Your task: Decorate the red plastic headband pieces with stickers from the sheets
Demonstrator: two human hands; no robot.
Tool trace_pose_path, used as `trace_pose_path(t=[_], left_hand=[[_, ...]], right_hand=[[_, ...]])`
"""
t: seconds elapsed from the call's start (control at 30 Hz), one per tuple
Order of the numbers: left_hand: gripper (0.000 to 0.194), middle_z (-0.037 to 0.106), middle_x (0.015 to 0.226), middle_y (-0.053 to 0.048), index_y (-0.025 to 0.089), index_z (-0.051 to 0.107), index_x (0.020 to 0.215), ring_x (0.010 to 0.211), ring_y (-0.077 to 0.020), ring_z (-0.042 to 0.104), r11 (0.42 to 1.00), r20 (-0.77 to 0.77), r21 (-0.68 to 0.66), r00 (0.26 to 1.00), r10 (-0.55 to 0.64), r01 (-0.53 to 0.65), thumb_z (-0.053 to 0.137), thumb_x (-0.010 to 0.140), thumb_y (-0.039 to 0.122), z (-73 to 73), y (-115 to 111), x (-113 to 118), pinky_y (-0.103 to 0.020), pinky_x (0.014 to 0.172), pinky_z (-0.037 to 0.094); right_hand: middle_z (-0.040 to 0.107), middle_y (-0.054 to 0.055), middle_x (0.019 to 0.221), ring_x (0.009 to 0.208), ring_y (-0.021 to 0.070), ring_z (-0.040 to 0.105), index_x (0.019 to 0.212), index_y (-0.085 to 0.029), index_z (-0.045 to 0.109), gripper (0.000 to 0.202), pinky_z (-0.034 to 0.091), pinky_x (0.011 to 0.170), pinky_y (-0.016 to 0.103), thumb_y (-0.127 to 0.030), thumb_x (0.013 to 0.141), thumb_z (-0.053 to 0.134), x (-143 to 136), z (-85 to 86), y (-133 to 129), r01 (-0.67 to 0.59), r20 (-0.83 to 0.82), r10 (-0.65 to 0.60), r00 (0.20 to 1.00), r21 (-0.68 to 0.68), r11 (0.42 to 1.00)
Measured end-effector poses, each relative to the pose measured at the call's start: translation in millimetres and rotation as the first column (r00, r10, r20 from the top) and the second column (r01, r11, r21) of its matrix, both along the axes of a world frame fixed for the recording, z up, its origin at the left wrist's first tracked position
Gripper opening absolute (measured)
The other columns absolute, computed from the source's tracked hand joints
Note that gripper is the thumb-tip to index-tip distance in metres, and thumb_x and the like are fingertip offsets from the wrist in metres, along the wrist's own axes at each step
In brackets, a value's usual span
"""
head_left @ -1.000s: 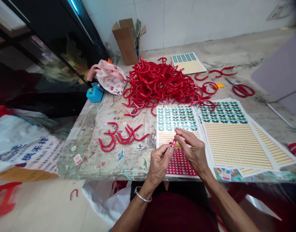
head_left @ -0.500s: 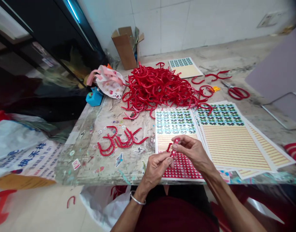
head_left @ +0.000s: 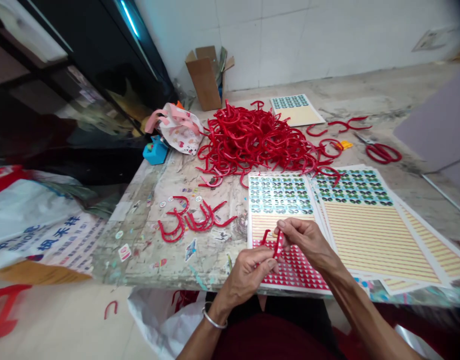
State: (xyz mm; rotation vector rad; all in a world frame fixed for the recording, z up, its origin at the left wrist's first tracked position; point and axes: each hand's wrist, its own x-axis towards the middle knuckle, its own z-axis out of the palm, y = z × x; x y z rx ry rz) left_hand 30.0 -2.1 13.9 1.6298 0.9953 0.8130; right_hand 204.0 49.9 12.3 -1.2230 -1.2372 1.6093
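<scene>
A red curved strip (head_left: 278,245) is pinched between both hands, above a sticker sheet (head_left: 277,197) with rows of small prints and a red lower part. My left hand (head_left: 248,272) closes on its lower end. At its upper end, the fingertips of my right hand (head_left: 303,235) grip it. A large pile of red curved strips (head_left: 256,137) lies behind the sheet. Several red strips (head_left: 194,217) form a smaller group on the left of the table.
More sticker sheets (head_left: 376,235) overlap on the right. Red-handled scissors (head_left: 382,151) lie behind them. A cardboard box (head_left: 203,82), a printed bag (head_left: 181,130) and a blue tape holder (head_left: 155,151) stand at the back left. A white sack (head_left: 151,320) is below the table edge.
The view has shifted, so the table appears slightly further right and lower. The strip in my hands has turned more upright and its long side shows more.
</scene>
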Motion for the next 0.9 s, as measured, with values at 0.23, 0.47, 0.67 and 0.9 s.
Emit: trace_pose_path(t=[0.23, 0.47, 0.67, 0.9], left_hand=[[0.029, 0.049, 0.125, -0.014, 0.016, 0.06, 0.105, 0.116, -0.0258, 0.045, 0.829, -0.318, 0.444, 0.806, 0.5, -0.339, 0.037, 0.088, 0.012, -44.8, 26, -21, -0.046, 0.096, 0.04], [0.035, 0.057, 0.117, -0.014, 0.014, 0.058, 0.108, 0.111, -0.0266, 0.051, 0.706, -0.521, 0.681, 0.549, 0.653, -0.194, 0.037, 0.081, 0.003, -93.9, 55, -65, -0.047, 0.092, 0.045], [0.026, 0.064, 0.101, -0.012, 0.014, 0.063, 0.092, 0.094, -0.0231, 0.058, 0.641, -0.551, 0.754, 0.392, 0.737, -0.145, 0.04, 0.081, 0.007, -91.1, 46, -115, -0.038, 0.085, 0.049], [0.02, 0.064, 0.101, -0.016, 0.013, 0.063, 0.08, 0.094, -0.0273, 0.058, 0.753, -0.708, 0.634, 0.259, 0.657, -0.176, 0.043, 0.078, 0.014, -70.5, 44, -160, -0.041, 0.085, 0.047]], right_hand=[[0.067, 0.007, 0.09, 0.077, 0.0189, 0.064, 0.112, -0.019, 0.055, 0.04, 0.051, 0.062, 0.029, -0.048, 0.086, 0.046, -10, -34.4, 14, -0.003, 0.244, -0.026, 0.969, 0.116, 0.993], [0.067, 0.004, 0.083, 0.077, 0.0189, 0.059, 0.088, -0.022, 0.065, 0.025, 0.044, 0.072, 0.031, -0.03, 0.09, 0.042, -34, -31.3, 62, -0.289, 0.671, -0.198, 0.715, 0.541, 0.79], [0.059, 0.012, 0.089, 0.095, 0.0263, 0.046, 0.077, -0.019, 0.063, 0.01, 0.037, 0.077, 0.035, -0.022, 0.08, 0.055, -82, -47.5, 127, -0.23, 0.655, -0.323, 0.684, 0.613, 0.756], [0.058, 0.006, 0.083, 0.085, 0.0219, 0.047, 0.076, -0.019, 0.062, 0.01, 0.035, 0.081, 0.036, -0.025, 0.079, 0.054, -100, -50.3, 146, -0.105, 0.483, -0.262, 0.836, 0.609, 0.786]])
